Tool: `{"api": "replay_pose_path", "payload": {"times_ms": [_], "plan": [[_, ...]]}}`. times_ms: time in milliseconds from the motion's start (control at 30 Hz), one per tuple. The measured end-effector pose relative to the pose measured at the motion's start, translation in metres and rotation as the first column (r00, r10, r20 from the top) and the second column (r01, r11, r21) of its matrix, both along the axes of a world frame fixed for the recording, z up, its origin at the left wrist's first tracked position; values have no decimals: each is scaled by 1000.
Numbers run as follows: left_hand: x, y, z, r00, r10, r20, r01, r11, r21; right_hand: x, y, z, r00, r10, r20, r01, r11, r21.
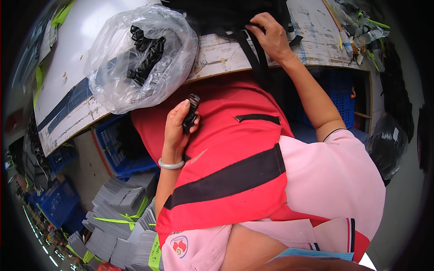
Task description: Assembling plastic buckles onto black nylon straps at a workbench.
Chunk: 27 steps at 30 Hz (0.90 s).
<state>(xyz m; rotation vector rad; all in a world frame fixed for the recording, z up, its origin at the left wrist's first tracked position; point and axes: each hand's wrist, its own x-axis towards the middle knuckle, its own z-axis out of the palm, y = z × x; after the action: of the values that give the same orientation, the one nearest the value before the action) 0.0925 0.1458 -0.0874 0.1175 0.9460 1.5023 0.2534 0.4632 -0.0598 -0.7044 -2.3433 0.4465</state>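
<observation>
1. Left hand (177,128): it is closed around small black buckles (191,112), raised in front of the red apron (217,194), just off the near edge of the counter (68,67).
2. Right hand (271,39): its thumb and forefinger appear to pinch the near edge of the black fabric item (217,16), which lies on the far part of the counter. Black straps (255,56) hang from there over the near edge.
3. Clear plastic bag (106,74): it lies open on the counter, left of the black fabric item, with further black pieces (151,56) inside.
4. Surroundings: a blue crate (113,147) stands beneath the counter at left; bundled grey sheets (115,198) are stacked nearer.
5. Step in hand, as judged from where I stand: holding buckles ready while handling the strapped edge; the two hands are well apart.
6. Next move, as judged: bringing buckle and strap together would call for one buckle singled out and a strap end held steady.
</observation>
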Motion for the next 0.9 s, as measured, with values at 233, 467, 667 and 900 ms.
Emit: {"api": "replay_pose_path", "payload": {"times_ms": [233,467,667,900], "plan": [[-8,1,27,983,57,-173,-51,998,38,-33,-55,119,987,97,-125,-151,818,-555],[-6,0,45,914,214,-346,-216,976,32,-43,-146,72,814,561,-148,-320,222,-921],[-6,-14,44,827,335,-451,-370,929,12,-63,-171,47,874,456,-168,-153,-70,-986],[-6,-18,42,663,419,-621,-483,873,73,-88,-176,26,809,544,-224,-342,126,-931]]}}
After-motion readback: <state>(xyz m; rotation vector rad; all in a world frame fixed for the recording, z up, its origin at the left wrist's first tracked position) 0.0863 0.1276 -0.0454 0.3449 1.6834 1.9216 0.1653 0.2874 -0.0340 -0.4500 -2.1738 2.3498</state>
